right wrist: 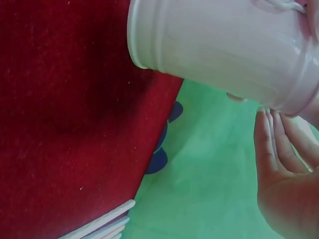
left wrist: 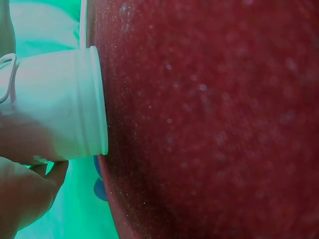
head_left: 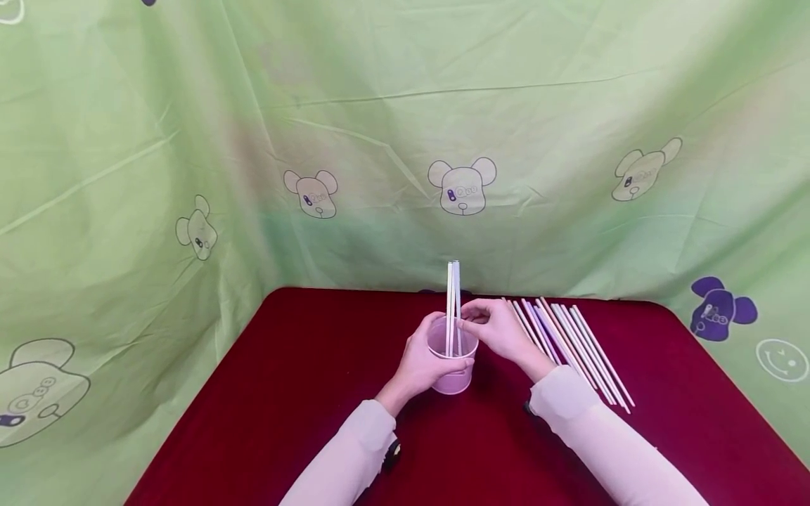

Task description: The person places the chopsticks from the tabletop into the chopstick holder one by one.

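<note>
A small pink pail with a little loop handle stands upright on the red table. My left hand grips it from the left, thumb across the front just below the rim. Several long, thin, pale sticks stand in the pail and rise well above it. At the right side of the rim, my right hand pinches one of these sticks between thumb and forefinger. Its other fingers reach close to the rim in the right wrist view.
Right of the pail, a loose row of sticks, white, pinkish and purple, lies slanting on the red table. A green cloth with printed bear heads hangs behind the table's far edge and along both sides.
</note>
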The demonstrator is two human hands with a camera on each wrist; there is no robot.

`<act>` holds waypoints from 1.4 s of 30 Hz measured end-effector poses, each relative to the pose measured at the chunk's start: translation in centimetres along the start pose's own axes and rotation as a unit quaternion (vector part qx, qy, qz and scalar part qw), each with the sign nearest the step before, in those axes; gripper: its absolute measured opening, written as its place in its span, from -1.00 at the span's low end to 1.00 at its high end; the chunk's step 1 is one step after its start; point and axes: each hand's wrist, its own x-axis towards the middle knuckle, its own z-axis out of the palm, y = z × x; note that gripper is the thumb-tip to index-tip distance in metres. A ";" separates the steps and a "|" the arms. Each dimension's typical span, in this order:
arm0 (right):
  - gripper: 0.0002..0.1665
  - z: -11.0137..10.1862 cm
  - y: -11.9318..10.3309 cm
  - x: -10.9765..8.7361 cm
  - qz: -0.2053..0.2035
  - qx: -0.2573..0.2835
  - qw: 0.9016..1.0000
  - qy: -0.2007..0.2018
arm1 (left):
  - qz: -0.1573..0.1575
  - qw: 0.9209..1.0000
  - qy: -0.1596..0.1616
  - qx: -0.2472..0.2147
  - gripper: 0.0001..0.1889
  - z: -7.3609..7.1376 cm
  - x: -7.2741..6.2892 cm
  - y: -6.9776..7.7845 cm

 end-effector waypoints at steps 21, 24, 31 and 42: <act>-0.69 -10.2 3.3 -1.2 -0.047 -0.241 0.969 -0.027 | 0.001 1.000 0.004 -0.024 -0.06 0.0 0.3 0.3; -0.63 -11.5 4.7 -1.6 -0.021 -0.249 0.968 -0.039 | -0.005 1.000 0.003 -0.023 -0.05 0.0 0.4 0.3; -0.58 -14.0 8.0 -2.8 0.021 -0.267 0.962 -0.048 | -0.015 1.000 0.001 -0.017 -0.05 0.0 0.1 0.3; -0.52 -17.3 11.3 -4.5 0.100 -0.260 0.958 -0.065 | -0.021 1.000 0.001 -0.018 -0.06 0.0 0.1 0.8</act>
